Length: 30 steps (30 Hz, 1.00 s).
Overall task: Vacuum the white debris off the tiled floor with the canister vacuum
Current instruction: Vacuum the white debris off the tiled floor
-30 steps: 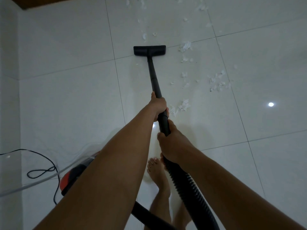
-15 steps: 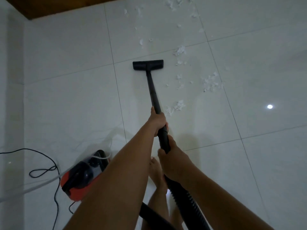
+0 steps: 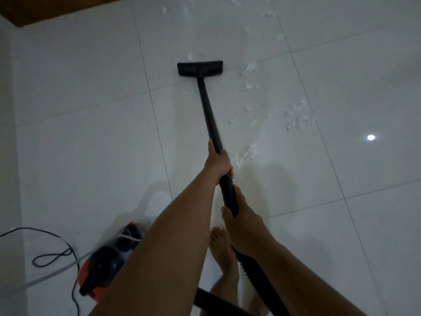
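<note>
Pushed forward since half a second ago, the black floor head (image 3: 200, 68) now sits across a grout line of the white tiled floor (image 3: 91, 144). The red-and-black canister vacuum (image 3: 107, 267) lies at lower left, beside a looped power cord (image 3: 52, 256). Both hands grasp the black wand (image 3: 208, 112): the left hand (image 3: 217, 164) higher up, the right hand (image 3: 242, 226) lower, where the ribbed hose (image 3: 262, 277) begins. White debris (image 3: 250, 151) lies scattered right of the wand and beyond the head.

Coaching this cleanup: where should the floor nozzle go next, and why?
Probably swing the floor nozzle rightward: a clump of white debris lies off its right end, more trailing nearer. The left hand and right hand both grip the wand, so a small sweep looks easy.
</note>
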### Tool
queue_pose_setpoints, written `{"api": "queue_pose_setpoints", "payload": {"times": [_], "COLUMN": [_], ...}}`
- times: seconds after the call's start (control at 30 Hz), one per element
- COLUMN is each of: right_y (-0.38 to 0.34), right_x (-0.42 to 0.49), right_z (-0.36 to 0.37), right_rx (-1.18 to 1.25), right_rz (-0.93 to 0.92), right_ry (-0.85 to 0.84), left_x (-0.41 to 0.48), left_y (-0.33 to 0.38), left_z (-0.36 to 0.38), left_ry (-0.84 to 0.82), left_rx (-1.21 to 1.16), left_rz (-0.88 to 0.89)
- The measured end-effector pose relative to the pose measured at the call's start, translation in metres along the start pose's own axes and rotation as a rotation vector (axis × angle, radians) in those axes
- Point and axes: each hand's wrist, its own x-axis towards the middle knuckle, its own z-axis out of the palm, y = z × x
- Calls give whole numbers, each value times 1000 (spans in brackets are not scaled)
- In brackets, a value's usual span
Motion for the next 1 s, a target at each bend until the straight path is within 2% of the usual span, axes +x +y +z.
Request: {"api": "queue_pose_setpoints", "payload": {"times": [0.23,0.8,1.0], "right_y": [-2,-62,-100], "right_x": [37,47,83], "right_z": [6,-29,-63], "right_rx": [-48,-48,-11], "right_rz": [41,53,16], "right_ry": [-6,-76,-91], "left_x": [34,40,76], "left_y": [1,64,113], "left_z": [-5,-15,-18], "left_ry": [9,-13,23], "left_rx": [33,5,1], "left_rz": [-3,-104,-62]}}
